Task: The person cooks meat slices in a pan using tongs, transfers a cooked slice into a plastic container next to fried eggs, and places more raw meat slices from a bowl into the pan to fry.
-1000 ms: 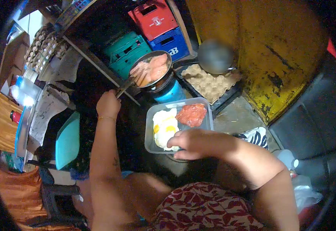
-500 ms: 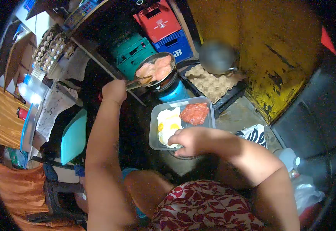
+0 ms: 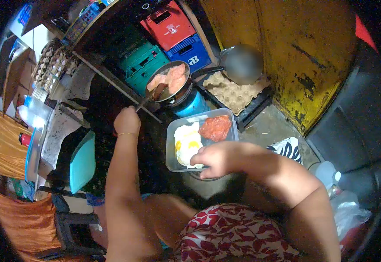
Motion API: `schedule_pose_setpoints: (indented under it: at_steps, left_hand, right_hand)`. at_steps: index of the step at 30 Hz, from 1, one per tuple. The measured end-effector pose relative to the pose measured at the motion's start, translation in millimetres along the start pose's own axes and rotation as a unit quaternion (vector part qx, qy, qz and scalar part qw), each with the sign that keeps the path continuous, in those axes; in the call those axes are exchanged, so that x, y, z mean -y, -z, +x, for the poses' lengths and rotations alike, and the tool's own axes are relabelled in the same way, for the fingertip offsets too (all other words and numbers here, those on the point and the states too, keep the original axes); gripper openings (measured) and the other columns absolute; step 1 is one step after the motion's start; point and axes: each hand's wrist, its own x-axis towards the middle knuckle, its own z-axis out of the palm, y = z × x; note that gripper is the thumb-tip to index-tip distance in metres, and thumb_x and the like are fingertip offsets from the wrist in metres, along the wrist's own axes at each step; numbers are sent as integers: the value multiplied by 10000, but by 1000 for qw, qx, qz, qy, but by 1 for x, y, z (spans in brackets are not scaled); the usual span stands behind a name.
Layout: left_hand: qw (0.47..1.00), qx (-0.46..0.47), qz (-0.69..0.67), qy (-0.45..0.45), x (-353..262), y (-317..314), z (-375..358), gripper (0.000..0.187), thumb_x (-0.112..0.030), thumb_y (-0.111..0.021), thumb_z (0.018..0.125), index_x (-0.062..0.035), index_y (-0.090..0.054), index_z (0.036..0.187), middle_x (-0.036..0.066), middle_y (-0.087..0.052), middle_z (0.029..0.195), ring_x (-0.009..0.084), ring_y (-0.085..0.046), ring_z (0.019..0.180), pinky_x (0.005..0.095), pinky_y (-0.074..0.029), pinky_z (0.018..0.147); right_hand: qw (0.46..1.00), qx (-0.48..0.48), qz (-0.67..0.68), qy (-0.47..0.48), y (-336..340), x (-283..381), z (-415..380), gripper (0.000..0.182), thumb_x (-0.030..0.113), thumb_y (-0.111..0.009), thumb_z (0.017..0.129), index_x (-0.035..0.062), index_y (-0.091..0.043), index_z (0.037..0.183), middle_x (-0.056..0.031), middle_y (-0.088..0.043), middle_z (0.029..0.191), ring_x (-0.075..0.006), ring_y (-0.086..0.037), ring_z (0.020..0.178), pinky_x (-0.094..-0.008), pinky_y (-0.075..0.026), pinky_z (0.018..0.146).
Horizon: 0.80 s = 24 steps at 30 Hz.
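My left hand [image 3: 127, 121] is closed around the handle of a spatula [image 3: 157, 92], whose blade rests in a frying pan [image 3: 189, 75]. Pinkish meat slices [image 3: 176, 81] lie in the pan, which sits on a small stove with a blue body [image 3: 195, 102]. My right hand [image 3: 216, 160] grips the near rim of a clear plastic container [image 3: 169, 150], fingertips over the inside beside the food. Fried eggs [image 3: 186, 142] fill its left side, and a reddish slab of meat [image 3: 215, 128] lies at its far right.
Behind the stove stand green [image 3: 144, 65], red [image 3: 167, 22] and blue [image 3: 190, 53] crates. A second pan [image 3: 242, 65] rests on an egg carton [image 3: 230, 94] beside a yellow, worn panel [image 3: 286, 56]. Egg trays [image 3: 53, 65] and a turquoise lid-like piece [image 3: 83, 163] are at left.
My left hand has moved down a little, drawing the spatula back toward the pan's near edge. The meat slices have shifted apart in the pan. My right hand stays at the container.
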Motion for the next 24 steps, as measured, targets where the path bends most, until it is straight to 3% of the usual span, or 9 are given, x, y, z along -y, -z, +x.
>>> schedule_pose_setpoints:
  at_steps: [1,3,6,9,11,13,16,20,24]
  left_hand:
    - [1000,1,1,1,4,6,-1,195,-170,-555,911,-87,-701,1010,134,-695,1044,359,-687,953,471,-559,804]
    - [998,5,-63,5,13,20,1,239,-185,-663,843,-85,-708,1056,158,-691,1084,364,-672,966,466,-545,838]
    - [996,-10,-88,-11,34,21,10,309,-204,-754,773,-79,-718,1053,170,-704,1043,356,-670,979,467,-532,860]
    - [992,-21,-121,-31,40,27,12,271,-205,-750,787,-53,-724,1010,165,-714,953,325,-701,872,452,-546,797]
    - [951,157,-261,46,42,23,20,243,-205,-729,804,-39,-728,981,153,-712,862,284,-708,709,425,-555,707]
    - [961,170,-216,35,37,9,21,234,-205,-720,808,-36,-728,970,144,-705,808,269,-697,651,416,-554,675]
    - [981,149,-123,-5,44,-37,33,215,-199,-707,809,-37,-731,949,142,-703,763,262,-690,610,405,-553,651]
    - [968,214,-110,69,26,-9,27,211,-167,-693,805,-50,-747,971,180,-726,936,308,-721,767,412,-566,728]
    - [986,162,-5,27,23,-1,30,228,-153,-682,806,-68,-756,1004,193,-711,1076,343,-708,944,430,-564,813]
  right_hand:
    - [1000,1,-5,19,4,-3,-5,516,359,-664,891,49,-566,1291,-205,-619,1197,-378,-612,1092,-448,-478,967]
    - [972,-190,26,132,22,-10,-44,548,378,-673,889,23,-555,1290,-187,-625,1211,-358,-620,1087,-433,-478,979]
    - [899,-431,55,58,57,20,-105,360,160,-711,836,19,-615,1154,-136,-682,1079,-317,-648,1013,-402,-508,908]
    - [659,-626,417,-7,39,1,-174,225,222,-662,898,66,-633,1058,-37,-678,1029,-199,-632,983,-359,-502,876]
    - [527,-709,462,-82,-2,-53,-210,190,247,-599,927,80,-638,1008,-62,-670,1003,-154,-632,923,-309,-496,800]
    - [438,-807,329,-222,-103,-149,-229,205,223,-553,923,57,-651,995,-89,-667,960,-149,-638,822,-283,-487,693]
    - [255,-658,670,-229,-191,-189,-237,318,346,-617,869,34,-660,911,-122,-664,794,-261,-650,707,-391,-548,674]
    - [315,-553,727,-258,-242,-144,-266,331,351,-620,870,33,-642,960,-123,-656,862,-259,-639,780,-394,-534,729]
    - [408,-528,707,-235,-250,-92,-277,352,356,-624,871,33,-625,1009,-123,-649,930,-257,-628,852,-396,-520,785]
